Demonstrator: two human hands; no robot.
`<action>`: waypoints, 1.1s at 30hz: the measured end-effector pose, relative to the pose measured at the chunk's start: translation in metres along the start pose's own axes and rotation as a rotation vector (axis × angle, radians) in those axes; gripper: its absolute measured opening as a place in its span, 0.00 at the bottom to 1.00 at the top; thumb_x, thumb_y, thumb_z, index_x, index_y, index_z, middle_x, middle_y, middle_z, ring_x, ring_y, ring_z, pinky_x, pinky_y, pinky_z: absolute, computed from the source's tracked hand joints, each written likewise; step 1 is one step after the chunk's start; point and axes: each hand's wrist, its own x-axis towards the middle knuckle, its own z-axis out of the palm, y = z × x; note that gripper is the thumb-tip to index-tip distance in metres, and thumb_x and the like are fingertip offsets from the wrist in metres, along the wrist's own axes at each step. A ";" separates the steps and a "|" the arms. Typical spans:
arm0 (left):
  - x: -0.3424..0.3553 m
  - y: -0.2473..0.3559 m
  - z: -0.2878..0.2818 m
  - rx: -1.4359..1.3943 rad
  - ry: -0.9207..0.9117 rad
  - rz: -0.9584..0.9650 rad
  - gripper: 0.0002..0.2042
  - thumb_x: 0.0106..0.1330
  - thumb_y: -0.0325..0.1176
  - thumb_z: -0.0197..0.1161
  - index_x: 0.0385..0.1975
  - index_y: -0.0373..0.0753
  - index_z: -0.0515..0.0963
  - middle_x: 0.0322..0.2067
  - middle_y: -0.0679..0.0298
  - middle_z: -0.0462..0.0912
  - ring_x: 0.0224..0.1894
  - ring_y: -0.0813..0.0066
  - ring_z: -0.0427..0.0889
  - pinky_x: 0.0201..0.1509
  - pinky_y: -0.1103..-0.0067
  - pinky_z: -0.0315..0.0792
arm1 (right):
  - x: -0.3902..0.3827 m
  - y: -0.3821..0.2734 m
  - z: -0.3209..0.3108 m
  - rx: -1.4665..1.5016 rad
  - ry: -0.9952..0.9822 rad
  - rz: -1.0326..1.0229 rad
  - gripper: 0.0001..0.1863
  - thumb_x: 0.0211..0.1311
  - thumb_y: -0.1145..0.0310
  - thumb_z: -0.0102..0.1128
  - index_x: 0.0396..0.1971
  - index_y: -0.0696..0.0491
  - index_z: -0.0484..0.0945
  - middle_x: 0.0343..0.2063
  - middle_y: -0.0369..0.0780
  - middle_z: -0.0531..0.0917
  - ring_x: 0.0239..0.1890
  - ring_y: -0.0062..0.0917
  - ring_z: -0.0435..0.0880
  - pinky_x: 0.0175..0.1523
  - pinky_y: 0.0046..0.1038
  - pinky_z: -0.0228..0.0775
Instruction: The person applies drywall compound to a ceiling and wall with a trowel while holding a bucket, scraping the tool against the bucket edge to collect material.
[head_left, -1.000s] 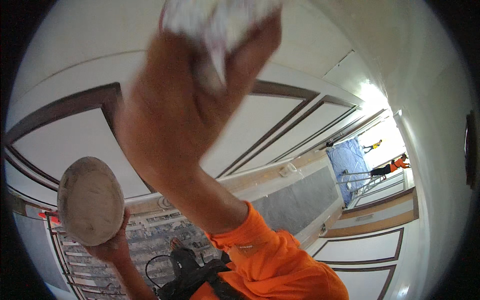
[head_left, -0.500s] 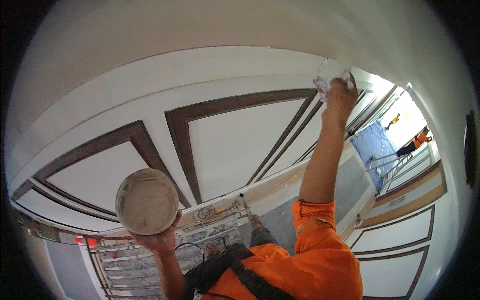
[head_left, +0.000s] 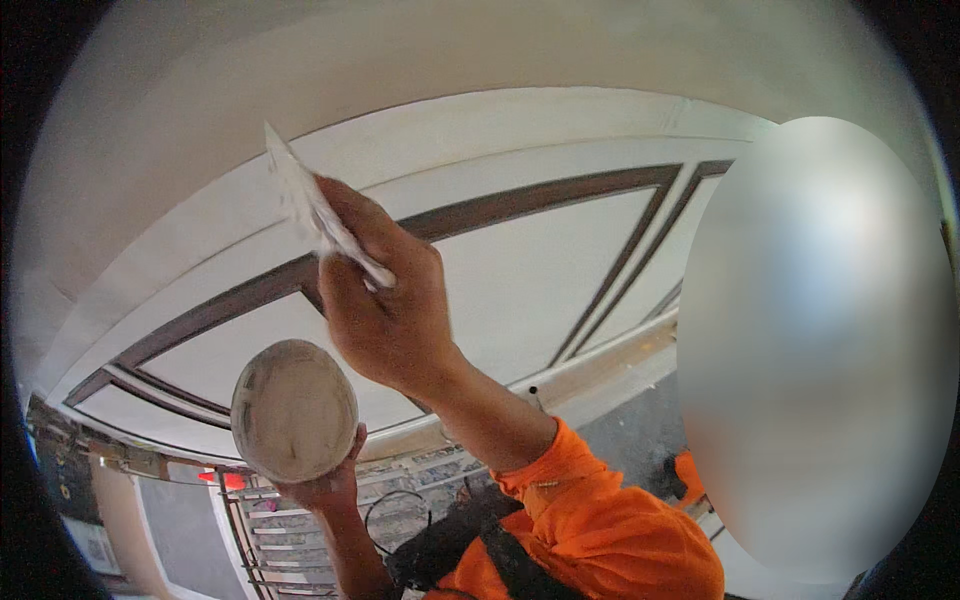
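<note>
In the head view my right hand [head_left: 385, 300] grips a crumpled white cloth-like wad [head_left: 305, 210], flattened to a thin edge, just below the plain cream upper surface [head_left: 480, 50] and near the white moulding; whether it touches cannot be told. Below and to the left, my left hand [head_left: 325, 485] holds a round, shallow grey bowl [head_left: 293, 405] with dried-looking smears inside. White panels [head_left: 540, 280] framed in dark brown wood run behind both hands.
Under me lies a slatted, paint-spotted platform [head_left: 390, 480] with a black loop of cable. A metal railing [head_left: 250, 540] and a red object [head_left: 223, 480] sit at lower left, beside a grey surface [head_left: 195, 530]. A large blurred oval hides the right side.
My right hand has swung from high centre to the far right, then back left to the middle with the white wad. The bowl moved rightward, then stayed around the same spot.
</note>
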 end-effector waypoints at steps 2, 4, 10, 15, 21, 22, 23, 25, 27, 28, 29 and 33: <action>-0.008 -0.002 -0.007 -0.195 0.052 -0.048 0.46 0.47 0.66 0.58 0.65 0.54 0.46 0.64 0.53 0.46 0.64 0.44 0.51 0.50 0.38 0.63 | -0.018 0.001 -0.015 0.483 -0.031 0.385 0.22 0.52 0.78 0.53 0.51 0.59 0.69 0.43 0.44 0.78 0.47 0.28 0.77 0.48 0.24 0.69; -0.015 -0.012 -0.019 -0.365 -0.025 -0.079 0.46 0.47 0.65 0.58 0.65 0.54 0.46 0.64 0.53 0.47 0.63 0.44 0.52 0.50 0.39 0.65 | -0.040 0.020 -0.042 0.899 0.078 0.617 0.23 0.52 0.78 0.53 0.52 0.58 0.68 0.42 0.42 0.78 0.47 0.28 0.77 0.48 0.25 0.70; -0.052 0.007 0.027 -0.406 0.090 -0.164 0.50 0.34 0.35 0.77 0.62 0.44 0.54 0.60 0.57 0.57 0.60 0.53 0.60 0.58 0.51 0.62 | -0.029 0.042 -0.086 1.187 0.273 0.856 0.29 0.50 0.80 0.53 0.56 0.54 0.61 0.46 0.42 0.74 0.47 0.32 0.76 0.48 0.34 0.74; -0.076 -0.010 0.031 0.196 0.025 0.243 0.43 0.49 0.62 0.59 0.64 0.52 0.50 0.62 0.55 0.51 0.64 0.45 0.52 0.52 0.38 0.62 | 0.033 0.015 -0.067 1.384 0.080 0.951 0.20 0.51 0.80 0.52 0.47 0.58 0.66 0.40 0.43 0.76 0.41 0.33 0.79 0.43 0.31 0.77; -0.084 0.020 0.054 -0.619 -0.105 -0.029 0.41 0.51 0.53 0.62 0.64 0.50 0.50 0.62 0.55 0.52 0.62 0.46 0.54 0.52 0.41 0.63 | 0.079 -0.005 -0.114 1.208 0.072 0.627 0.11 0.51 0.79 0.55 0.37 0.60 0.72 0.32 0.44 0.79 0.35 0.32 0.81 0.39 0.33 0.77; -0.087 0.020 0.052 -0.668 -0.096 -0.037 0.41 0.51 0.49 0.64 0.63 0.49 0.51 0.62 0.54 0.52 0.61 0.47 0.56 0.52 0.42 0.64 | 0.070 -0.007 -0.124 1.189 0.108 0.603 0.13 0.51 0.80 0.54 0.39 0.61 0.71 0.34 0.45 0.79 0.37 0.34 0.80 0.42 0.35 0.77; -0.089 0.017 0.049 -0.501 -0.060 -0.005 0.40 0.52 0.52 0.62 0.63 0.49 0.51 0.62 0.54 0.53 0.61 0.46 0.56 0.51 0.42 0.64 | 0.059 -0.007 -0.134 1.166 0.136 0.573 0.15 0.51 0.80 0.54 0.41 0.62 0.70 0.37 0.46 0.78 0.40 0.35 0.80 0.45 0.36 0.76; -0.093 0.017 0.048 -0.304 -0.002 0.020 0.39 0.53 0.55 0.61 0.63 0.49 0.51 0.62 0.53 0.53 0.61 0.46 0.56 0.50 0.41 0.64 | 0.041 0.000 -0.149 1.131 0.205 0.503 0.19 0.51 0.81 0.53 0.46 0.63 0.69 0.41 0.48 0.77 0.45 0.38 0.79 0.52 0.39 0.75; -0.103 0.023 0.045 -0.405 0.045 -0.031 0.40 0.52 0.54 0.63 0.63 0.49 0.52 0.62 0.53 0.54 0.61 0.46 0.56 0.51 0.41 0.64 | 0.028 0.014 -0.145 1.092 0.409 0.483 0.21 0.50 0.81 0.54 0.47 0.62 0.68 0.44 0.48 0.76 0.47 0.37 0.78 0.52 0.38 0.75; -0.105 0.023 0.046 -0.541 0.050 -0.087 0.40 0.51 0.52 0.65 0.63 0.48 0.52 0.61 0.53 0.54 0.61 0.46 0.56 0.51 0.42 0.64 | 0.020 0.024 -0.142 1.053 0.513 0.464 0.22 0.50 0.81 0.55 0.48 0.62 0.68 0.45 0.49 0.76 0.48 0.37 0.77 0.52 0.38 0.75; -0.108 0.029 0.056 -0.593 -0.048 -0.062 0.40 0.52 0.44 0.66 0.63 0.46 0.51 0.61 0.52 0.55 0.61 0.49 0.57 0.55 0.46 0.65 | 0.016 0.042 -0.127 0.841 0.441 0.428 0.22 0.53 0.79 0.53 0.51 0.60 0.66 0.47 0.48 0.74 0.50 0.35 0.75 0.53 0.33 0.71; -0.130 0.026 0.041 0.385 0.148 0.238 0.41 0.50 0.34 0.69 0.62 0.42 0.51 0.62 0.53 0.54 0.63 0.53 0.55 0.61 0.54 0.62 | 0.038 0.051 -0.038 1.155 0.448 0.519 0.29 0.55 0.83 0.41 0.61 0.58 0.56 0.53 0.53 0.69 0.55 0.37 0.70 0.60 0.30 0.60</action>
